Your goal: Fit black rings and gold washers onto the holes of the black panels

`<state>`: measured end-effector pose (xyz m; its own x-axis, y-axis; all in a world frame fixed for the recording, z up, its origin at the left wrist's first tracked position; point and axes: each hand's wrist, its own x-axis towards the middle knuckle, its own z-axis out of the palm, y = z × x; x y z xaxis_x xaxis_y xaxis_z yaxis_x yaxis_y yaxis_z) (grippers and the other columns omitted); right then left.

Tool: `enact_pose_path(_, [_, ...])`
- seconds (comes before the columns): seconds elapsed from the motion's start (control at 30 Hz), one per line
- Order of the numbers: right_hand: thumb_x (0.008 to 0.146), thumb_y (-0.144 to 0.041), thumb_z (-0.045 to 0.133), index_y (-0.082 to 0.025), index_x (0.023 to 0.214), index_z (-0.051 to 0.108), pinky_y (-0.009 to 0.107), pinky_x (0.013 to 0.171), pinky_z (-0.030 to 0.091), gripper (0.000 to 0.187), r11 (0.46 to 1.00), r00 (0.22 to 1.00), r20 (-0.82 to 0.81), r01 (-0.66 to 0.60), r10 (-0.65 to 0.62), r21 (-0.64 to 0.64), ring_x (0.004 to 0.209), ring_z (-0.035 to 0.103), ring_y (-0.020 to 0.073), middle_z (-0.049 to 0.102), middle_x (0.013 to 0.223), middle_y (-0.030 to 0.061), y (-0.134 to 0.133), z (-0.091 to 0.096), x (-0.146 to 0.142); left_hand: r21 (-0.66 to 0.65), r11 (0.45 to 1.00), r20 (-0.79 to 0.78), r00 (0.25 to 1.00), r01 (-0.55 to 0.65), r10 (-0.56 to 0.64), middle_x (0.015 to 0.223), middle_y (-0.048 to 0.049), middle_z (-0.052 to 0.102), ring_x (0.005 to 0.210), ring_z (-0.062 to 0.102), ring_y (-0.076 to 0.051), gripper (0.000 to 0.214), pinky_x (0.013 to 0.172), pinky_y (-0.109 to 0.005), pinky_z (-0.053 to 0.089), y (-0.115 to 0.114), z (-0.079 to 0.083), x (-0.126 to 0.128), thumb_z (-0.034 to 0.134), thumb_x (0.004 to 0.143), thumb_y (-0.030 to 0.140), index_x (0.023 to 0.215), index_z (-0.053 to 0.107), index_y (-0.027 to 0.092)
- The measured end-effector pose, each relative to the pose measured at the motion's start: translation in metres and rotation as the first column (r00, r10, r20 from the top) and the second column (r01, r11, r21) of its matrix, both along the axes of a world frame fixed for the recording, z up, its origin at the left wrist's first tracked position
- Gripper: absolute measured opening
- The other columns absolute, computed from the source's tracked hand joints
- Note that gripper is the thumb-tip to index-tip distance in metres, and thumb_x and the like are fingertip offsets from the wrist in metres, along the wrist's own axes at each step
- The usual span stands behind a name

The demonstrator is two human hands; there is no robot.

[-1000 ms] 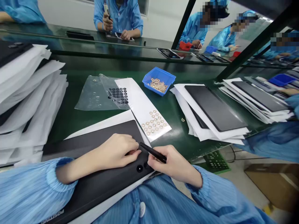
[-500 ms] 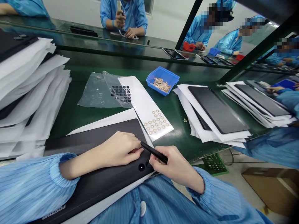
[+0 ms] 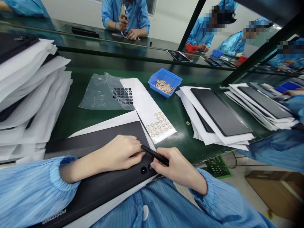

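Observation:
A black tablet back cover [image 3: 104, 182] with two round camera rings at its right end lies tilted before me on white paper. My left hand [image 3: 123, 152] rests over it with fingers curled; whatever they pinch is hidden. My right hand [image 3: 169, 164] is closed around a slim black pen-like tool [image 3: 155, 154], whose far end meets my left fingertips. Beyond the cover lies a white sheet [image 3: 142, 101] carrying black rings at one end and tan rings [image 3: 160, 125] at the other.
Paper-interleaved covers form a tall stack [image 3: 28, 104] on the left; more covers [image 3: 220, 110] lie on the right. A blue bin [image 3: 165, 82] holds small tan rings, beside a clear plastic bag [image 3: 97, 93]. Co-workers in blue sit across the bench, and one is at the right edge.
Both hands stay almost where they were over the cover. The right hand and the black tool have shifted very slightly left.

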<state>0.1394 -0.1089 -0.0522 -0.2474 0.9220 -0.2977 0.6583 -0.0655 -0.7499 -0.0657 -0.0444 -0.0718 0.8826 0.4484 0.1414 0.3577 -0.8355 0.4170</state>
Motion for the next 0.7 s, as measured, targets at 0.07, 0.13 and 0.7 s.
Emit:
enact_pose_path(0.07, [0.074, -0.020, 0.060, -0.016, 0.058, 0.053, 0.022, 0.048, 0.030, 0.017, 1.000, 0.995, -0.095, 0.019, -0.020, -0.007, 0.050, 0.041, 0.0088, 0.045, 0.052, -0.0046, 0.000, -0.003, 0.004, -0.026, 1.000, 0.053, 0.999, 0.002, -0.001, 0.069, -0.0021, 0.054, 0.067, 0.049, -0.015, 0.027, 0.059, -0.027, 0.033, -0.004, 0.002, -0.003, 0.041, 0.095, 0.021, 0.075, 0.059, 0.015])
enact_pose_path(0.13, [0.081, -0.028, 0.058, -0.015, 0.061, 0.059, 0.023, 0.047, 0.034, 0.024, 0.995, 0.968, -0.236, 0.092, -0.084, 0.026, 0.047, 0.042, 0.0087, 0.048, 0.052, -0.0035, -0.003, -0.007, 0.008, -0.069, 0.996, 0.101, 0.994, 0.050, -0.042, 0.080, -0.0046, 0.055, 0.076, 0.049, -0.016, 0.021, 0.067, -0.027, 0.037, -0.008, 0.006, -0.006, 0.040, 0.096, 0.019, 0.090, 0.061, 0.014])
enact_pose_path(0.7, [0.087, -0.022, 0.064, -0.025, 0.095, 0.060, 0.034, 0.070, 0.055, 0.010, 0.904, 0.779, -0.627, 0.248, 0.028, 0.348, 0.079, 0.067, 0.0198, 0.066, 0.089, 0.0043, -0.039, -0.044, 0.019, -0.014, 0.977, -0.002, 0.978, 0.211, -0.211, 0.106, -0.0092, 0.052, 0.094, 0.046, -0.024, 0.042, 0.082, -0.035, 0.036, -0.011, 0.014, -0.008, 0.049, 0.083, 0.005, 0.117, 0.062, 0.026])
